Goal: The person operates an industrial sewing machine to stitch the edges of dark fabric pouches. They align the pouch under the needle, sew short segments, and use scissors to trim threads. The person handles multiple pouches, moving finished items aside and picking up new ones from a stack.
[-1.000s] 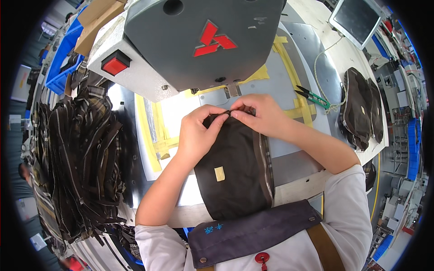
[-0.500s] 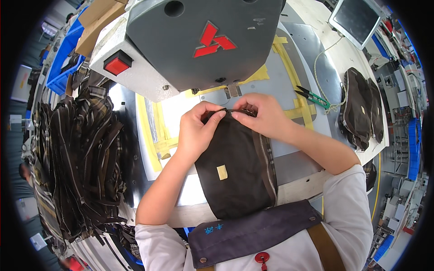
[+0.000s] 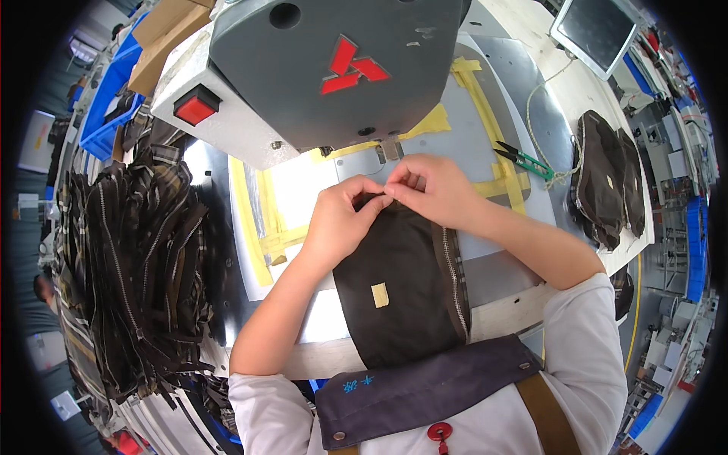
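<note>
A dark brown fabric piece (image 3: 402, 288) lies below the machine head (image 3: 326, 98), with a metal zipper (image 3: 455, 280) down its right side and a small pale patch (image 3: 380, 295) near its middle. My left hand (image 3: 345, 224) pinches its top edge between thumb and fingers. Beside it, my right hand (image 3: 432, 193) grips the same edge, fingertips nearly touching the left thumb. Just above both hands is a small metal fitting (image 3: 390, 152) under the machine. Yellow tape (image 3: 262, 235) borders the pale plate underneath.
A pile of dark, plaid zippered pieces (image 3: 140, 273) lies left, below a blue bin (image 3: 106, 133) and cardboard box (image 3: 163, 53). At right are green-handled snips (image 3: 535, 163) on a cord, similar folded pieces (image 3: 607, 182) and a tablet screen (image 3: 595, 34). A person (image 3: 42, 288) shows at far left.
My left hand and the fabric piece have shifted slightly to the right, and my two sets of fingertips have come closer together at the top edge.
</note>
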Tool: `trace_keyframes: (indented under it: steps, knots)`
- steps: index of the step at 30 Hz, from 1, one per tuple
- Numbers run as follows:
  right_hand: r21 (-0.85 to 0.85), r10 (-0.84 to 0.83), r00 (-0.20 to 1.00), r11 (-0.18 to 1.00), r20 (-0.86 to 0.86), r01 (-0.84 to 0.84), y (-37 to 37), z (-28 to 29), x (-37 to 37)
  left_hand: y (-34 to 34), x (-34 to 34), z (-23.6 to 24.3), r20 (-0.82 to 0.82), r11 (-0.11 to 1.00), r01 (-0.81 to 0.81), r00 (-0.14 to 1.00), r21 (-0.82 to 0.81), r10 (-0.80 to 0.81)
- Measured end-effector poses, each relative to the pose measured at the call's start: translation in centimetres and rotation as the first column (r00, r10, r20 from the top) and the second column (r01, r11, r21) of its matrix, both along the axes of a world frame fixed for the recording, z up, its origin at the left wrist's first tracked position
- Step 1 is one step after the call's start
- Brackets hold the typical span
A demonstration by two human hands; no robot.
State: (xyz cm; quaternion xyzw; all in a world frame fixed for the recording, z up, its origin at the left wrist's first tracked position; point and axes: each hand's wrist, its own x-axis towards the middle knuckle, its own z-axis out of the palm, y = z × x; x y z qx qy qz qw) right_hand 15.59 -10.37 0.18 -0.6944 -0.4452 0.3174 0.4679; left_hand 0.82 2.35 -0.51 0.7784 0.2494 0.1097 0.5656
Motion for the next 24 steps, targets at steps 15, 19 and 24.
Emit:
trace_keyframes:
  steps: [15,19,24]
  knots:
    - [-0.046,0.007,1.0,0.999,0.003,-0.007,-0.5,0.1,0.2,-0.1,-0.2,0.2,0.059,0.996,-0.088,0.994,-0.021,0.089]
    - [-0.07,-0.037,0.998,0.997,0.049,0.041,-0.6,0.8,-0.4,-0.5,-0.1,0.2,0.128,0.992,-0.117,0.984,-0.043,0.121]
    - [-0.007,-0.045,0.978,0.999,0.201,0.047,-0.6,-0.3,0.0,-0.2,0.3,0.3,0.08,0.994,-0.11,0.991,0.026,0.107]
